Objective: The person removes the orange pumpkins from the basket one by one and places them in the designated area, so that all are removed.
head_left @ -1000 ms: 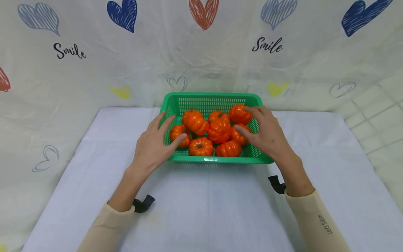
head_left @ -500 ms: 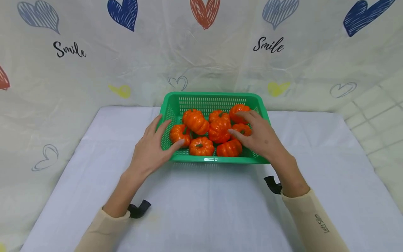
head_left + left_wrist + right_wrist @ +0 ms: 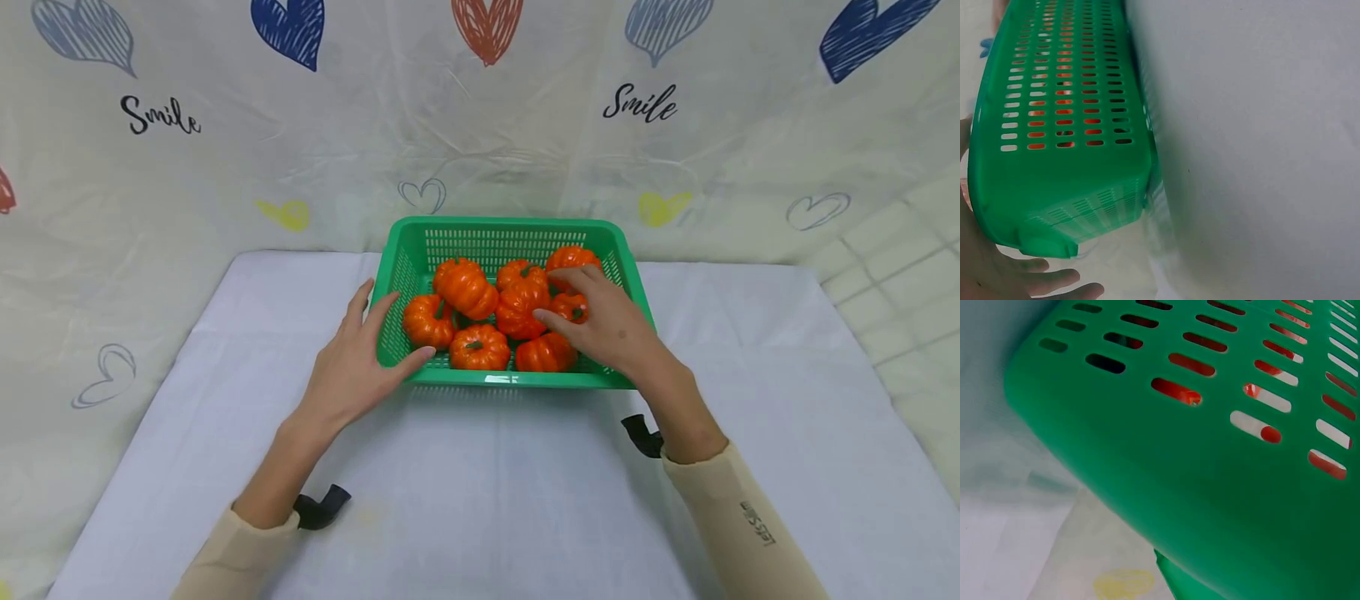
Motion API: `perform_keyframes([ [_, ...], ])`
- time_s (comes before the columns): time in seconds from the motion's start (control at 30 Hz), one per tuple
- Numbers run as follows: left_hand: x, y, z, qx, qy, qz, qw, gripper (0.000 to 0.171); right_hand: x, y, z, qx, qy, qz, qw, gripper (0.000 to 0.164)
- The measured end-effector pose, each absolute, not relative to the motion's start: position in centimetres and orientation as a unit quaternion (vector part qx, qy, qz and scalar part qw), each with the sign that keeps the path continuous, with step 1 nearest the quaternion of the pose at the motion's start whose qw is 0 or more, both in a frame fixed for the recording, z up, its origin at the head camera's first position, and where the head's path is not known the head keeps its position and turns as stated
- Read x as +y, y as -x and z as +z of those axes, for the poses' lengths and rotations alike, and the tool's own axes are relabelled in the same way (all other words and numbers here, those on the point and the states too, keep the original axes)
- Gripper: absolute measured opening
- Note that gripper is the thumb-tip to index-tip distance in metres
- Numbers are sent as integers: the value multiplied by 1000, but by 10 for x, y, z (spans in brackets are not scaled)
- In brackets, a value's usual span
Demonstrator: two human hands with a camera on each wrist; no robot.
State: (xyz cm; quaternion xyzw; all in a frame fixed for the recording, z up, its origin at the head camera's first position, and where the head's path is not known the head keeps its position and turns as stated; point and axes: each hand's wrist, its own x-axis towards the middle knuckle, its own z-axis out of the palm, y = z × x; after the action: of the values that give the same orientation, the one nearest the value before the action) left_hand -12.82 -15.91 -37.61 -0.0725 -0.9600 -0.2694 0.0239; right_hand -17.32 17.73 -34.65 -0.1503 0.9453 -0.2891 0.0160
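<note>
Just right of the left hand [image 3: 348, 364], whose fingers are spread, one green basket [image 3: 570, 381] holds eight visible orange pumpkins [image 3: 491, 355], two partly hidden by the right hand [image 3: 613, 323]; its thumb and fingers stand apart, contact unclear. The glossy pumpkins look light, firm and perhaps slippery, best cupped round their ribbed sides; the basket seems stiff, best gripped at both ends.

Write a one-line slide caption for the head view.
Orange pumpkins in a green basket on a white cloth, left hand at its left end, right hand over the pumpkins.
</note>
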Motion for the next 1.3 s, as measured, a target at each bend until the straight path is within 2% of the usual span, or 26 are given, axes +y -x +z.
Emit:
perform_keyframes([
  [0.6, -165, 133, -382, -957, 75, -281, -24, 111, 167, 184, -355, 942, 144, -290, 81, 73],
  [0.8, -166, 133, -382, -950, 71, -303, -37, 114, 164, 191, -358, 940, 153, -293, 86, 74],
  [1.3, -166, 133, -385, -943, 62, -324, -42, 108, 163, 196, -363, 940, 142, -300, 81, 78],
])
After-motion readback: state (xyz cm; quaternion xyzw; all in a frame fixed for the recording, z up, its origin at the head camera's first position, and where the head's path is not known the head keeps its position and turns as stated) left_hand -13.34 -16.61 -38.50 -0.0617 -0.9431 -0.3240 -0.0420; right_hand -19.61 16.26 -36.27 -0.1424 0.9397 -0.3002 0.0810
